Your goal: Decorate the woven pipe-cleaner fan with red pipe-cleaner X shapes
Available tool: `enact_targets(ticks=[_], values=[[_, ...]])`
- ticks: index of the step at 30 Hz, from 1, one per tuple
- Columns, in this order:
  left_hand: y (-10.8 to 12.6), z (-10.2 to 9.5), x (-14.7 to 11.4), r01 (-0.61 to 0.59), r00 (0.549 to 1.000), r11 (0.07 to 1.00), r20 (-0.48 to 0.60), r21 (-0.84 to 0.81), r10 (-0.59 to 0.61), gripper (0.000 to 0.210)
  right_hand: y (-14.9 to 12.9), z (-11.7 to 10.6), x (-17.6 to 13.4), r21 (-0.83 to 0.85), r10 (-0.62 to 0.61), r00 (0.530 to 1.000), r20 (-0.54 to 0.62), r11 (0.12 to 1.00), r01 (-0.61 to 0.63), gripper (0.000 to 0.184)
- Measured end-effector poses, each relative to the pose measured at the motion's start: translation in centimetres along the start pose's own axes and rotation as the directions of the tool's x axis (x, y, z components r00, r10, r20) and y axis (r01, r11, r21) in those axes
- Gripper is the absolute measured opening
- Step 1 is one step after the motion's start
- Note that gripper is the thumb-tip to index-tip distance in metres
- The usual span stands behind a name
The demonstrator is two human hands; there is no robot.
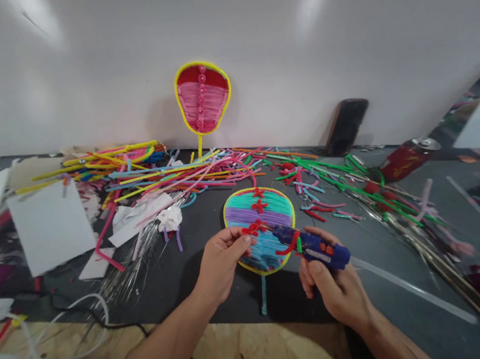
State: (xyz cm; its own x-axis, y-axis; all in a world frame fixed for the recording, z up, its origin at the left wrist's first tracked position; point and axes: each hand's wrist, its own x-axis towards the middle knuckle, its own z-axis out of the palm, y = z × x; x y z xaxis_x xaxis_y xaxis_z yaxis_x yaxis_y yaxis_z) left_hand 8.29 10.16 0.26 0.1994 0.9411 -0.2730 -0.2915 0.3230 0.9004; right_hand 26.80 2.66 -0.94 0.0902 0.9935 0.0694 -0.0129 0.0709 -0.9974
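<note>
My right hand (333, 287) is clenched around a blue hot glue gun (310, 244), nozzle aimed left at the striped pipe-cleaner fan (260, 219) lying flat just ahead of both hands. My left hand (220, 263) pinches a small red pipe-cleaner bow (253, 228) against the fan's middle, touching it. Loose pipe cleaners (183, 174) are heaped beyond. A finished pink-red fan (204, 97) leans on the white board (335, 33) farther ahead.

A red pipe-cleaner piece (253, 227) is pinched against the flat striped fan (260, 225); a blue glue gun (312, 246) is aimed at it.
</note>
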Motion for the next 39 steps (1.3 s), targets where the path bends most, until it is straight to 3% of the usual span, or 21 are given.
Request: enact_targets(ticks=[6,10,12,15,18,21,27,34,39], values=[[0.6,-0.2,0.4,-0.032,0.998,0.996,-0.042,0.079,0.035,0.015,-1.4,-0.8,1.3,0.214,0.012,0.987,-0.158,0.976,0.022,0.026],[0.7,-0.7,0.7,-0.173,0.976,0.904,-0.055,0.39,0.21,0.011,-1.9,-2.0,1.9,0.339,0.08,0.959,-0.271,0.94,0.017,0.038],[0.5,-0.9,0.9,-0.274,0.941,0.738,0.012,0.616,0.34,0.007,-2.2,-2.4,2.1,0.381,0.092,0.947,-0.309,0.924,0.035,0.037],[-0.2,-1.1,1.1,-0.411,0.861,0.347,0.234,0.843,0.452,0.013,-2.7,-2.6,2.1,0.411,0.089,0.937,-0.337,0.91,0.062,0.036],[-0.9,-1.0,1.3,-0.504,0.783,0.034,0.44,0.863,0.44,0.018,-3.1,-2.7,2.0,0.43,0.093,0.944,-0.318,0.901,0.056,0.037],[-1.3,-0.8,1.4,-0.563,0.73,-0.112,0.557,0.819,0.397,0.019,-3.1,-2.8,1.9,0.444,0.084,0.954,-0.289,0.894,0.055,0.039],[-1.0,-0.6,1.1,-0.595,0.704,-0.196,0.623,0.78,0.341,0.017,-3.3,-3.1,1.9,0.431,0.068,0.957,-0.282,0.9,0.063,0.04],[-0.6,-0.8,0.7,-0.577,0.749,-0.018,0.537,0.817,0.387,0.026,-3.6,-3.1,2.0,0.396,0.081,0.954,-0.288,0.917,0.041,0.042],[-0.6,-0.8,0.7,-0.581,0.715,-0.097,0.563,0.808,0.414,0.021,-3.6,-3.1,2.1,0.382,0.087,0.952,-0.295,0.924,0.034,0.041]])
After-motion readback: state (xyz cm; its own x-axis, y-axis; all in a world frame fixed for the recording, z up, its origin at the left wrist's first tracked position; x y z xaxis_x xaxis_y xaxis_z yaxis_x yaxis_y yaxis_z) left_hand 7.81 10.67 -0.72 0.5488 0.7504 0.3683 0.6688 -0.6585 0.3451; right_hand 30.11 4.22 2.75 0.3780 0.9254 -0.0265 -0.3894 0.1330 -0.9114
